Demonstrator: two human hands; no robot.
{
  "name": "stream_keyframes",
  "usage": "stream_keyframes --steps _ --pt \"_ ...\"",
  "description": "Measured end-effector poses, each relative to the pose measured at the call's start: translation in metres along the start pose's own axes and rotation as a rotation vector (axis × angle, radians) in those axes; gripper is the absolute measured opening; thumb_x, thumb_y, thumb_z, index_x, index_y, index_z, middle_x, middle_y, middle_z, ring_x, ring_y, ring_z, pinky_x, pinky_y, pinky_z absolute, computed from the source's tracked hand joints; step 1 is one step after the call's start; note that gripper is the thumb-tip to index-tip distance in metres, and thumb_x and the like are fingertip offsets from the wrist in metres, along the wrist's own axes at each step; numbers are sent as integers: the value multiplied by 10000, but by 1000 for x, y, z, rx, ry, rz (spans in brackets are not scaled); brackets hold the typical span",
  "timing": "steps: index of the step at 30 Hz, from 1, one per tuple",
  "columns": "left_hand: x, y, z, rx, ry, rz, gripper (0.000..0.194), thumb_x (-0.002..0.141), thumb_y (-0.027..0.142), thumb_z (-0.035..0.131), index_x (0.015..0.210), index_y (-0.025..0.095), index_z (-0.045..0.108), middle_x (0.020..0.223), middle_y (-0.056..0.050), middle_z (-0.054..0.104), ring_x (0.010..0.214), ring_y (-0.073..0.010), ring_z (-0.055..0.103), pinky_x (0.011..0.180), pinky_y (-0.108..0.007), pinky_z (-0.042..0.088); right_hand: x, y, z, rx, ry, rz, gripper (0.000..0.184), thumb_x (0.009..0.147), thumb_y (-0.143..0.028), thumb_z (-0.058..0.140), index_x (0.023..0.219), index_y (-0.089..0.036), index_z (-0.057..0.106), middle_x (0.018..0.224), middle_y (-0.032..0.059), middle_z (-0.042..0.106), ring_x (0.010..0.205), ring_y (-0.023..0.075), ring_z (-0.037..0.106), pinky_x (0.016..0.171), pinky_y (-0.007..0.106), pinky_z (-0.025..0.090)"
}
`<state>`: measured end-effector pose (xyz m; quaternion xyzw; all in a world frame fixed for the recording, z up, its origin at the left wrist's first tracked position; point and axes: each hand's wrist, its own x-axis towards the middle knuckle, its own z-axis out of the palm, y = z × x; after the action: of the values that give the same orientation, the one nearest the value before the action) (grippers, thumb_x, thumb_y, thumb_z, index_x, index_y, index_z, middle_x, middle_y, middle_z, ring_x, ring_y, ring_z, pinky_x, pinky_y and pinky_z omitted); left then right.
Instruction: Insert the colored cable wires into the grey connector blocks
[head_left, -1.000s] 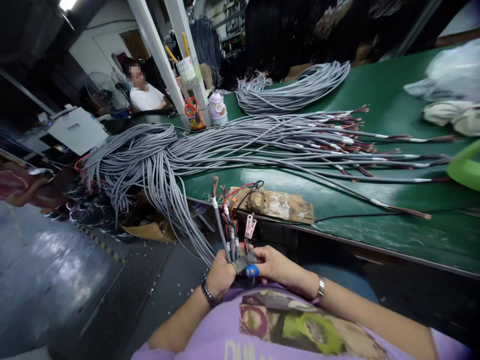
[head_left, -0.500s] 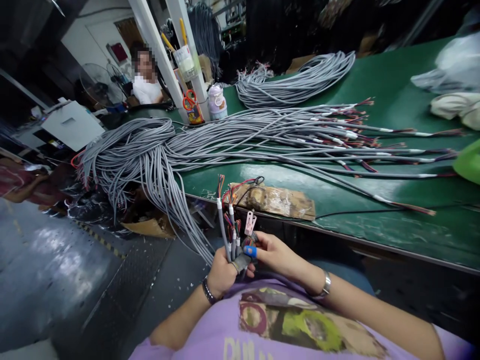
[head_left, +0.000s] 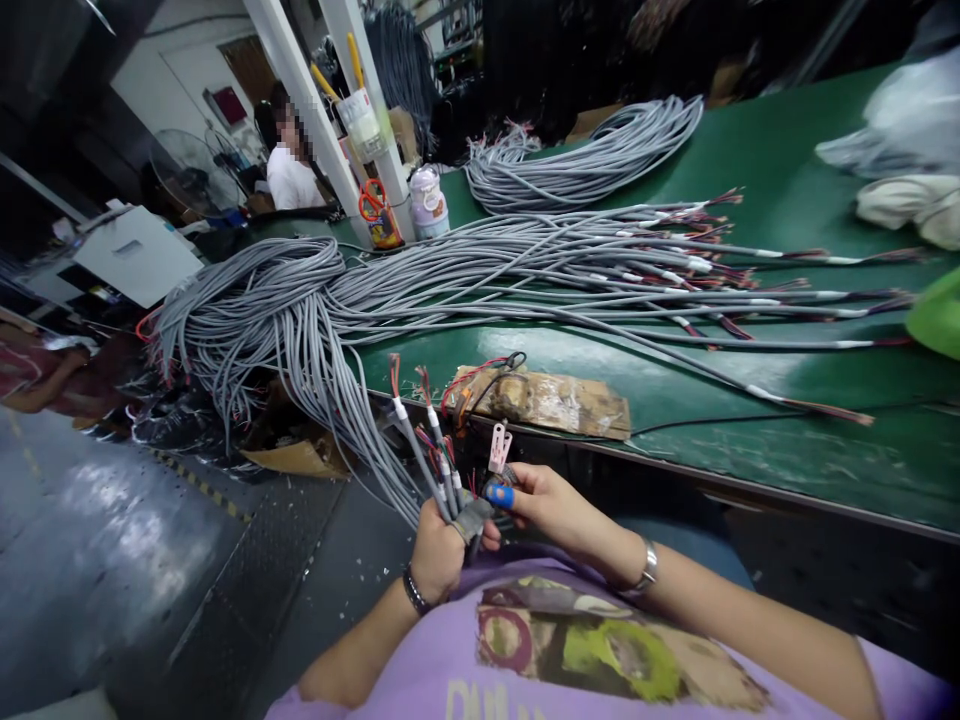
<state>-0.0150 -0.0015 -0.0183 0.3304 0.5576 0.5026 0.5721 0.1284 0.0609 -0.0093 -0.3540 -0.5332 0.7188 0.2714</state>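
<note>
While gripping cables [head_left: 422, 455] in the left hand [head_left: 439, 553], stripped tips up, holds the right hand [head_left: 555, 508] just beside, fingertips closed; cannot tell on what. Farther out, has a pink clip [head_left: 500, 448] near the edge of the bench [head_left: 787, 180], then a board [head_left: 577, 402] on top. Behind, shows a gray pile [head_left: 465, 268], partly hanging off leftward, then a coil [head_left: 592, 178] and a bottle [head_left: 428, 203]. Farthest, shows a person [head_left: 291, 180] in white.

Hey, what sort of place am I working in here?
Probably a cable workshop or small factory: bundles of gray cables with stripped, colored wire ends spread over a long green workbench, a coiled cable bundle behind them, and yellow-and-black marking tape on the floor.
</note>
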Motion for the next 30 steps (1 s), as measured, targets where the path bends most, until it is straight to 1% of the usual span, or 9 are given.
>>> stream_keyframes --steps 5,8,11,15,17,20,22,27,30 --pt "0 3 2 -14 24 15 365 718 457 682 600 120 608 527 -51 635 500 -144 601 515 -241 475 0 5 1 35 20 -1 459 661 -609 662 687 -169 532 535 -14 555 500 108 478 481 243 333" --pt "0 5 4 -41 73 -12 343 695 451 700 634 127 605 520 -37 628 502 -145 603 514 -238 468 -2 4 3 64 42 -10 455 657 -603 668 674 -173 520 528 -17 553 486 103 462 473 241 317" --pt "1 4 5 -74 116 -15 328 685 444 706 675 136 594 504 -11 608 469 -128 577 485 -226 449 -6 -2 6 135 -22 -42 437 689 -594 647 687 -173 528 576 -4 590 513 111 493 492 242 333" --pt "1 3 6 -88 136 4 332 670 442 714 659 142 574 473 10 569 422 -101 520 431 -203 407 -10 -7 9 162 -93 -71 435 708 -604 622 712 -173 563 629 15 616 594 147 553 598 282 420" --pt "1 4 5 -75 124 5 339 666 445 713 637 141 565 466 13 557 396 -86 486 402 -194 382 -11 -5 7 98 -60 -59 437 694 -603 636 698 -170 573 629 10 605 583 138 529 604 281 423" --pt "1 6 1 -81 99 -7 344 639 442 725 612 145 554 448 16 543 376 -80 461 375 -188 355 -11 2 -1 9 0 -22 435 663 -583 675 690 -160 578 605 -13 554 538 105 452 523 243 365" --pt "1 8 -2 -85 72 -23 339 624 436 731 606 144 558 433 16 535 369 -82 456 361 -185 335 -12 5 -6 11 -9 -14 432 652 -566 692 699 -154 574 617 -19 533 540 94 427 511 230 347" --pt "-2 10 -3 -26 8 -26 340 652 430 714 563 139 561 417 10 528 343 -70 425 356 -187 316 -12 1 -8 195 -53 82 439 672 -571 676 776 -159 567 674 -8 553 594 106 480 573 244 409" --pt "-4 8 1 44 -11 -17 367 678 442 698 531 143 545 422 1 535 348 -71 433 369 -191 322 -10 -4 -2 164 -11 91 457 640 -556 713 823 -157 589 692 6 596 619 128 531 561 244 403"
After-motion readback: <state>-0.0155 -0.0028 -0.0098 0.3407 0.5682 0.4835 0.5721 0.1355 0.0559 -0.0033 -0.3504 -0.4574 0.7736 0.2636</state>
